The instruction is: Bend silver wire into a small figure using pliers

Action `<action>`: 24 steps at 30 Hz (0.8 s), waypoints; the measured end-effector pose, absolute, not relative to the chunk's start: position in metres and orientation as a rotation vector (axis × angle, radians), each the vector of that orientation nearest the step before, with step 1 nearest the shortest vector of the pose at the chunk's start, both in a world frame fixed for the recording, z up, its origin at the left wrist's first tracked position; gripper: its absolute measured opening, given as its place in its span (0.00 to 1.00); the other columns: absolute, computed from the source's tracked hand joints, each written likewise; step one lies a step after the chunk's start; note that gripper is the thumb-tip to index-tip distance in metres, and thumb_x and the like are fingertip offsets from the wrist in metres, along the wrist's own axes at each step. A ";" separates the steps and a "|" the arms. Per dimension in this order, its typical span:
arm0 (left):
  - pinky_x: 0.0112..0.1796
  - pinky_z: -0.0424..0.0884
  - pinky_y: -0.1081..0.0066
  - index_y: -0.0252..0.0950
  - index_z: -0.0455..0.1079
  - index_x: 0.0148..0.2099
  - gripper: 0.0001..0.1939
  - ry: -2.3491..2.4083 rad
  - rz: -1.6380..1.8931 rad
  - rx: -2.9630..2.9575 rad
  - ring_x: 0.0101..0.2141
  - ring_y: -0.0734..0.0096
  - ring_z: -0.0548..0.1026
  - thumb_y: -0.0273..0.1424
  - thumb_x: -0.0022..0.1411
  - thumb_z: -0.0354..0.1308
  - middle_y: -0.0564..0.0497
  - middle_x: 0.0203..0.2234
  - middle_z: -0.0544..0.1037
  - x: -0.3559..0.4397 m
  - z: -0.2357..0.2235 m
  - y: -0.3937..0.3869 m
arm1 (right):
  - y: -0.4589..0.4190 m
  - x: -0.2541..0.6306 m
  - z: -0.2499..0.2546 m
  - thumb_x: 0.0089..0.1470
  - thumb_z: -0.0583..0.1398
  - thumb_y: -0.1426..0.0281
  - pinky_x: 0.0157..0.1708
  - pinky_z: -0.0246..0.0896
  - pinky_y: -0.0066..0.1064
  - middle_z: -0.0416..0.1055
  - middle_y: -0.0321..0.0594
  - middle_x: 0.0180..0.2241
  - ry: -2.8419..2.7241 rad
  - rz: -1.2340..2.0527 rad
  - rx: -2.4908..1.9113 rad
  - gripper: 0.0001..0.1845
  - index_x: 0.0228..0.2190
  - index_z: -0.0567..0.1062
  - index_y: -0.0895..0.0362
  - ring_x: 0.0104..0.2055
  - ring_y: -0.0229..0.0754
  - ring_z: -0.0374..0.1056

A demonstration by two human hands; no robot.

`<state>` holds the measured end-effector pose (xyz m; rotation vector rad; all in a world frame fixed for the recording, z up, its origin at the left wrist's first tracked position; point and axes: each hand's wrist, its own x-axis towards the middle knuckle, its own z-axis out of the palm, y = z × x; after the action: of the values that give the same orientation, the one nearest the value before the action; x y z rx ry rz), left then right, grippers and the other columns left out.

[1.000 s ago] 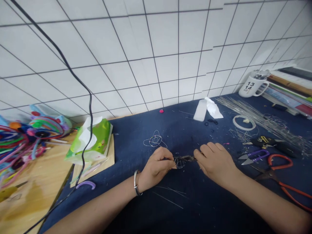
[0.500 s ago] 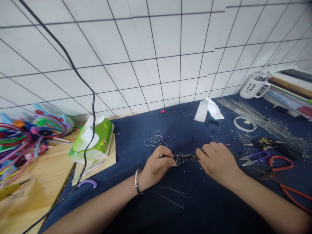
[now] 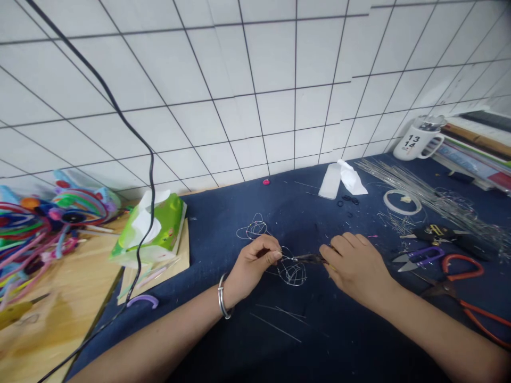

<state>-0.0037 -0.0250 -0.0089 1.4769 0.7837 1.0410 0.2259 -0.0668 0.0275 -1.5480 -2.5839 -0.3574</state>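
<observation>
Between thumb and forefinger, my left hand (image 3: 253,266) pinches a small shape of bent, looped silver wire (image 3: 293,274). The wire's rounded loops hang just right of the fingertips, over the dark blue cloth. My right hand (image 3: 355,266) is closed around a pair of pliers (image 3: 309,258), whose handles are mostly hidden in the palm. The pliers' dark jaws point left, and their tip meets the wire near my left fingertips. A second loose wire coil with small beads (image 3: 255,229) lies behind my left hand. Straight wire pieces (image 3: 279,319) rest in front of both hands.
At right are purple-handled scissors (image 3: 419,259), orange-handled shears (image 3: 463,266), a wire bundle (image 3: 407,181), a white ring spool (image 3: 402,202) and a mug (image 3: 417,139). A tissue pack (image 3: 171,229) and a black cable (image 3: 151,175) are at left.
The wire shape has turned so its loops now hang lower, below the pliers' tip. My left hand has shifted slightly and its grip changed; my right hand stays nearly in place.
</observation>
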 end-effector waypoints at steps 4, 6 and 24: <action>0.29 0.63 0.73 0.33 0.64 0.30 0.04 0.789 1.005 1.430 0.27 0.77 0.65 0.26 0.57 0.55 0.53 0.27 0.65 -0.003 -0.009 -0.026 | -0.066 0.224 0.028 0.52 0.51 0.70 0.31 0.40 0.34 0.60 0.38 0.29 -2.611 -0.321 -1.557 0.07 0.33 0.68 0.53 0.32 0.41 0.52; 0.29 0.62 0.73 0.33 0.64 0.31 0.03 0.797 0.996 1.437 0.26 0.78 0.64 0.26 0.57 0.55 0.53 0.28 0.65 -0.003 -0.009 -0.026 | -0.066 0.223 0.027 0.52 0.51 0.70 0.31 0.40 0.34 0.60 0.38 0.29 -2.618 -0.310 -1.564 0.07 0.33 0.68 0.53 0.33 0.42 0.52; 0.37 0.66 0.69 0.34 0.69 0.32 0.04 0.739 0.902 1.958 0.36 0.71 0.68 0.24 0.58 0.54 0.48 0.33 0.67 -0.007 0.001 -0.030 | -0.066 0.222 0.021 0.52 0.51 0.70 0.31 0.41 0.34 0.60 0.37 0.28 -2.625 -0.289 -1.600 0.06 0.32 0.67 0.53 0.32 0.42 0.53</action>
<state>-0.0067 -0.0298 0.0014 1.9585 0.7386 0.9021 0.2224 -0.0661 0.0213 -1.5996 -2.6251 -0.2888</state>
